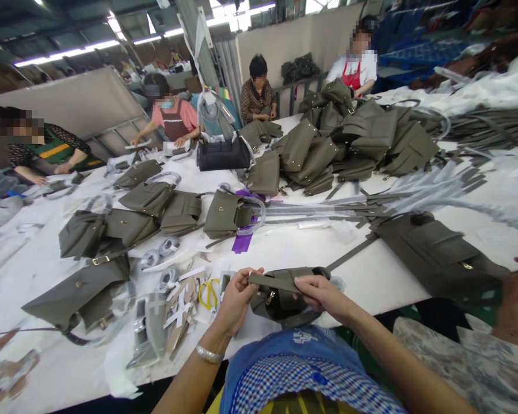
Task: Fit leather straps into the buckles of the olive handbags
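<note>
My left hand (237, 296) pinches the left end of an olive-green strap (273, 281) that belongs to a small olive handbag (278, 302) at the table's near edge. My right hand (322, 293) grips the same strap farther right, fingers curled over it. The bag rests between my two hands, with a gold clasp showing on its front. The strap runs on to the right across the white table (371, 276).
Several olive handbags lie across the table, piled high at the back right (349, 144). A black bag (223, 154) stands mid-table. Yellow-handled scissors (208, 293), tape rolls (166, 247) and paper scraps sit left of my hands. Several people sit along the far side; another person's arm (513, 299) is at right.
</note>
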A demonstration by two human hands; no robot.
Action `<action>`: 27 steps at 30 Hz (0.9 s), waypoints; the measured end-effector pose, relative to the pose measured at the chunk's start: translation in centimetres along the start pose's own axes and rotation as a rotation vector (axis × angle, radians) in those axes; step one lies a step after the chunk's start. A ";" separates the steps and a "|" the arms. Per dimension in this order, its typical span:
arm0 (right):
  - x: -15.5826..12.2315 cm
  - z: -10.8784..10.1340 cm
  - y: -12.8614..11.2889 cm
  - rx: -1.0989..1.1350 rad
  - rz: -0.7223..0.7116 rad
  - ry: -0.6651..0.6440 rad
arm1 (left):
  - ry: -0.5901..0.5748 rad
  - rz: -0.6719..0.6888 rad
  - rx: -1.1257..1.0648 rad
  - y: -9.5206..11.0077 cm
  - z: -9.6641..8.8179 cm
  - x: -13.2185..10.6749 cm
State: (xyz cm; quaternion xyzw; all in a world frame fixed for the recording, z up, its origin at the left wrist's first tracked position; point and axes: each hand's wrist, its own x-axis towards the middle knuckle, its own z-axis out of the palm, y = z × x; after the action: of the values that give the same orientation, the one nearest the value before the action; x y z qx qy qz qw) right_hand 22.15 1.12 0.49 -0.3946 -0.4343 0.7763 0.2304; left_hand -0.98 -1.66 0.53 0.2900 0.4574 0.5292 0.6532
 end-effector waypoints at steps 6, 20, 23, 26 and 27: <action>-0.5 -0.6 0.8 -0.138 0.050 0.075 | -0.020 -0.001 -0.021 0.2 0.5 0.3; 1.2 1.7 3.4 -0.343 -0.039 0.192 | 0.150 0.147 0.104 -2.3 -0.1 0.2; 1.4 2.3 3.9 -0.386 -0.062 0.195 | 0.155 0.142 -0.003 -2.8 0.0 0.0; 1.9 3.1 3.9 -0.311 -0.059 0.185 | 0.175 0.137 -0.155 -3.1 0.1 0.2; 2.2 3.3 3.9 -0.277 -0.064 0.180 | 0.187 0.136 -0.214 -3.1 0.0 0.3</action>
State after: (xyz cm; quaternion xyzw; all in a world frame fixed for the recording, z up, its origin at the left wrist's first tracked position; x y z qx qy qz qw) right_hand 18.13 -0.91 -2.73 -0.4766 -0.5272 0.6628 0.2361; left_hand 0.35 -2.21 -2.19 0.1986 0.4363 0.6428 0.5976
